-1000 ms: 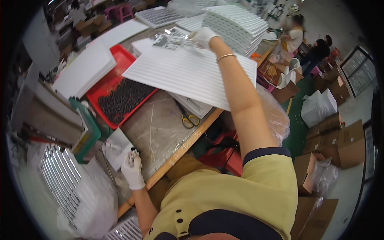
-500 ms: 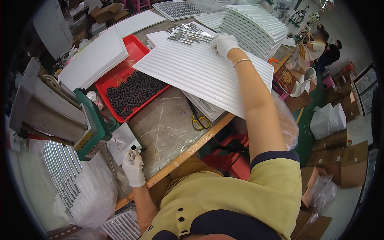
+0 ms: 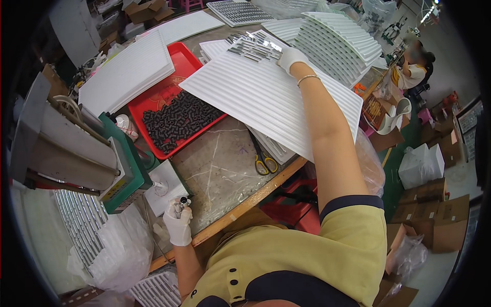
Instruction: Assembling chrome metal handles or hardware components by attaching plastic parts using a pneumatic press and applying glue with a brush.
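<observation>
My left hand [image 3: 178, 224], in a white glove, is closed around a short black sleeve [image 3: 183, 200] whose round open end points up. A shiny bit shows beside it between the fingers. That hand is beside the white base plate of a green and grey press [image 3: 126, 176]. My right hand [image 3: 292, 59], also gloved, reaches to the far side of a white ridged sheet [image 3: 266, 97]. Its fingers are curled at the edge of a pile of short metal tubes [image 3: 254, 48]; whatever they grip is hidden.
A red tray [image 3: 134, 108] holds many black sleeves. Yellow-handled scissors [image 3: 266, 165] lie near the table's wooden edge [image 3: 245, 204]. White ridged sheets [image 3: 337, 46] are stacked at the far right, others [image 3: 128, 66] at the left. A person [image 3: 411, 71] sits farther right.
The view has shifted, so the table contents appear slightly right and lower. My left hand still holds the black sleeve, now more tilted. My right hand stays by the metal tubes.
</observation>
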Demonstrator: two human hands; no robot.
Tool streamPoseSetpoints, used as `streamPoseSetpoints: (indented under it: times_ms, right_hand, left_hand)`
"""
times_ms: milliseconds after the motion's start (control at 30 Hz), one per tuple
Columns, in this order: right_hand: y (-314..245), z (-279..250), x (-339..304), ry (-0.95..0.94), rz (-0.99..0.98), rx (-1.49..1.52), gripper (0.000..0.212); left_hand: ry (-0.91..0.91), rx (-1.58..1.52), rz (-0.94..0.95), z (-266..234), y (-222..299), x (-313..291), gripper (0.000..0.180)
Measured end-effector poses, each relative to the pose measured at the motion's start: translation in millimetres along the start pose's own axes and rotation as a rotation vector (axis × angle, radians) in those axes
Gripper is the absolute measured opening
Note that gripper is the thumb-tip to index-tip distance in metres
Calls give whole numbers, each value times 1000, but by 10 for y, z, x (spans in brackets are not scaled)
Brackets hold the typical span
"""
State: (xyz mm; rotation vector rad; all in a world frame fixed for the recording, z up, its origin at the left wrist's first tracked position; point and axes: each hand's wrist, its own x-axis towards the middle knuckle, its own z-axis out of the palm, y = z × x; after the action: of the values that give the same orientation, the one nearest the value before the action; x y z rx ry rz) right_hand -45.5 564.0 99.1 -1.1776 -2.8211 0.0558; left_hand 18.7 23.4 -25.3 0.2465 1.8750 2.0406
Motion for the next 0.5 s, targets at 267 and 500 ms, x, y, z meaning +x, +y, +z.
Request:
streamPoseSetpoints:
  times_ms: [267, 500]
  right_hand:
    - [-286, -764, -412, 199, -78, 44, 37]
    - [-1134, -1048, -2773, 143, -604, 766, 12]
  left_hand:
    - [43, 9, -20, 90, 72, -31, 20]
    - [-8, -22, -9, 200, 263, 38, 22]
